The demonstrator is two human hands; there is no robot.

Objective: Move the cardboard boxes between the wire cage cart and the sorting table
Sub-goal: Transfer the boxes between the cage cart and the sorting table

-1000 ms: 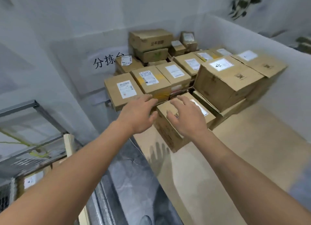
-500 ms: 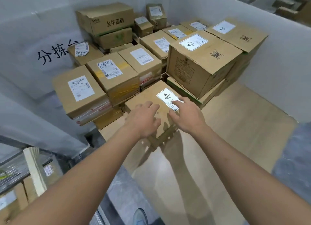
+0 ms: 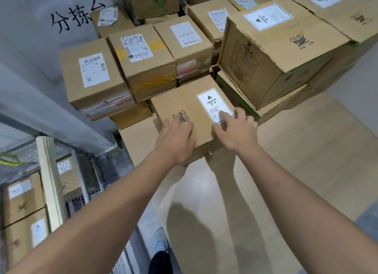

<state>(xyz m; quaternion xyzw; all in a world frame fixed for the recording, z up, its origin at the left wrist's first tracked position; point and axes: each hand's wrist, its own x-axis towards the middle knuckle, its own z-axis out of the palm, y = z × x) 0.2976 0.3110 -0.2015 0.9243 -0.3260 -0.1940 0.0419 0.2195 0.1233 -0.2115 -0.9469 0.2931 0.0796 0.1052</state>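
A low cardboard box (image 3: 184, 103) with a white HEAVY label lies at the front of a pile of boxes on the light wooden sorting table (image 3: 296, 171). My left hand (image 3: 176, 138) lies over its near left corner, fingers spread on the top and thumb at the front edge. My right hand (image 3: 235, 128) rests on its near right part, fingers straight, the fingertips on the label. At the lower left stands the wire cage cart (image 3: 81, 177), with stacked boxes (image 3: 22, 202) inside it.
Several labelled boxes crowd the table behind the HEAVY box; a large one (image 3: 272, 52) stands at its right on a flat box. White walls enclose the table. Dark floor and my shoe (image 3: 160, 241) show between cart and table.
The view has come closer and lower over the pile. Both hands have slid to the near edge of the HEAVY box, the left one over its corner.
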